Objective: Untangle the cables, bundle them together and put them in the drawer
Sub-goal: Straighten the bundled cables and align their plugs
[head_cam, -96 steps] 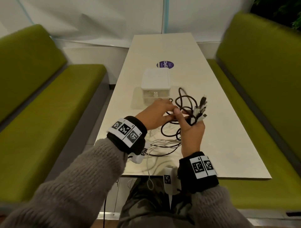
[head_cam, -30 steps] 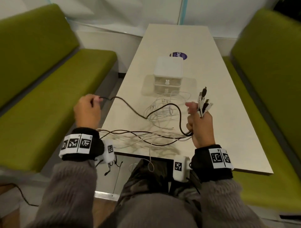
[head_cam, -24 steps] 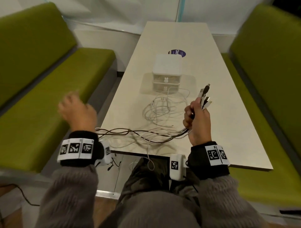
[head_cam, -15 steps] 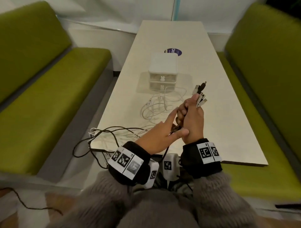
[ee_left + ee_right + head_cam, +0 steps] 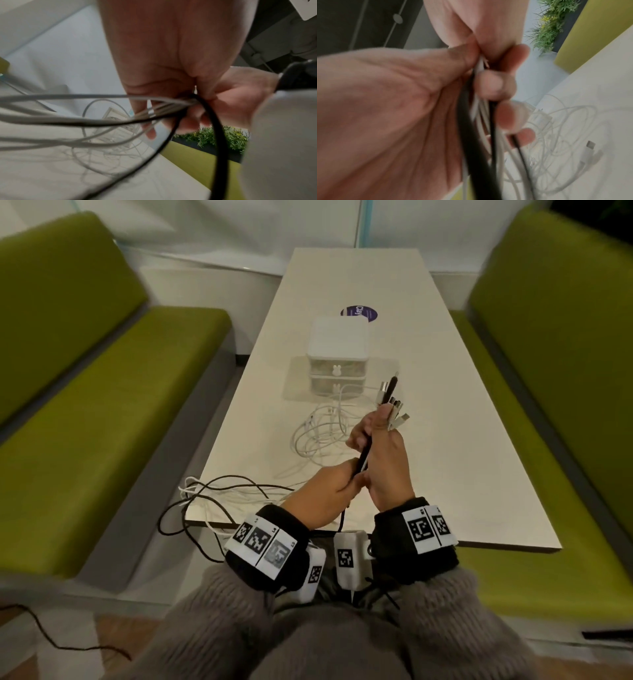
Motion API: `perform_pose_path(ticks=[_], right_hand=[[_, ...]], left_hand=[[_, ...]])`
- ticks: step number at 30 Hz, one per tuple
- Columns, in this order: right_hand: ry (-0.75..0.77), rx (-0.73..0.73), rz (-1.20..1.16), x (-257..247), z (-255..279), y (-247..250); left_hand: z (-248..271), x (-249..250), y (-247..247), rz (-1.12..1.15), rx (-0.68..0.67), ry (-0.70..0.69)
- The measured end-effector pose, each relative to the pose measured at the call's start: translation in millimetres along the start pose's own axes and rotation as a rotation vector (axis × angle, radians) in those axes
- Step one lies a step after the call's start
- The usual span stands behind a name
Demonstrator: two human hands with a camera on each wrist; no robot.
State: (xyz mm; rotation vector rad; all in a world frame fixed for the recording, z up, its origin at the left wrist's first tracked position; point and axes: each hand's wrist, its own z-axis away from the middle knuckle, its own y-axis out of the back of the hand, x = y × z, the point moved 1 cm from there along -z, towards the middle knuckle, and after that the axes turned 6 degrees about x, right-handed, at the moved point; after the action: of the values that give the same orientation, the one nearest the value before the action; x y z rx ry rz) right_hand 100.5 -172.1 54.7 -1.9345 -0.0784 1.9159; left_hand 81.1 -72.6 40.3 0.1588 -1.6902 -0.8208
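Both hands, left hand [image 5: 325, 496] & right hand [image 5: 385, 460], grip cables [image 5: 363, 460].

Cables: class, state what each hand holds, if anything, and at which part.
The right hand grips the cables just below their plugs. The left hand pinches the same cables directly beneath it.

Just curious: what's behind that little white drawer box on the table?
Behind the drawer box a round purple sticker lies on the table; the box covers its near edge.
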Motion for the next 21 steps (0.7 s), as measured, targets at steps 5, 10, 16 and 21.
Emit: perform_pose_path(ticks=[5,10,16,21], right_hand=[[-0.101,-0.081,-0.193,-9,-4,24],[-0.031,0.021,-0.166,-24,-15,37],[-0.021,0.086,0.036,-2,-8,19],[0.052,-0.002,0.18,2,-5,12]], left_hand=[[4,-11,17,-0.155,0.003,-0.032],[8,-18,34,-0.386,-0.128,-0.009],[6,-22,31,-0.435,-0.125,0.078],[2,-14,30,-0.336,-0.032,0.079]])
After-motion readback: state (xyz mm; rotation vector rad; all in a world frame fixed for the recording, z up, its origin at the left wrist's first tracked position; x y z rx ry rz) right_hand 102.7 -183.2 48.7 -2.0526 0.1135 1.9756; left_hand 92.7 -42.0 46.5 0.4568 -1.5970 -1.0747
